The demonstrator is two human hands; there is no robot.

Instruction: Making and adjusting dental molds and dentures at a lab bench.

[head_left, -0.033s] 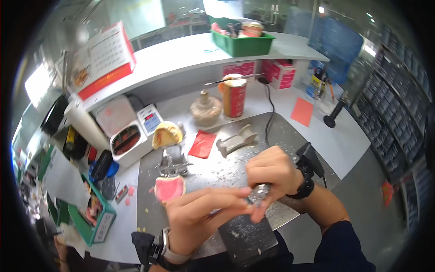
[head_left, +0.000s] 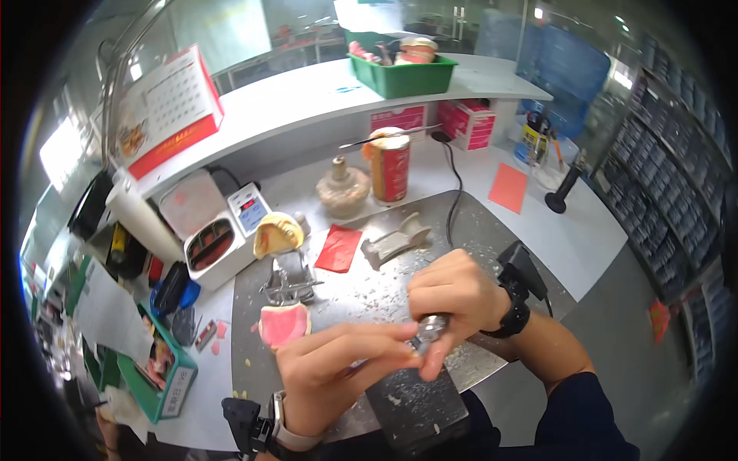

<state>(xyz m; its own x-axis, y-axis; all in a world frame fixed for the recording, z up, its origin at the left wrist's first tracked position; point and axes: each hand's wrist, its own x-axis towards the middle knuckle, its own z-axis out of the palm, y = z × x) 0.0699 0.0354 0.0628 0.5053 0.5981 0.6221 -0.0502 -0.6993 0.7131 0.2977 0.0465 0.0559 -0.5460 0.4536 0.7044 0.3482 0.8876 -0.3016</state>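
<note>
My right hand (head_left: 457, 295) is closed round a silver rotary handpiece (head_left: 433, 326), its narrow tip pointing down and left. My left hand (head_left: 327, 369) comes in from the lower left, fingertips pinched together right at that tip. What they hold is too small and covered to name. Under both hands stands a dark block (head_left: 419, 411) dusted with pale shavings. Left of my left hand lies a pink wax plate on a pale base (head_left: 284, 326). Farther off are a metal articulator (head_left: 290, 278), a yellowish dental cast (head_left: 278, 234), a red wax sheet (head_left: 338, 248) and a grey metal stand (head_left: 396, 241).
Shavings litter the metal tray (head_left: 492, 230). Behind it stand a glass spirit burner (head_left: 343, 188), a red can (head_left: 390, 173) and a white wax heater (head_left: 219, 253). A black cord (head_left: 459, 180) runs down toward my right hand. Green bins (head_left: 403, 77) sit on the shelf and at left.
The whole view has shifted slightly left. Both hands keep the same hold around the handpiece tip, which looks turned a little.
</note>
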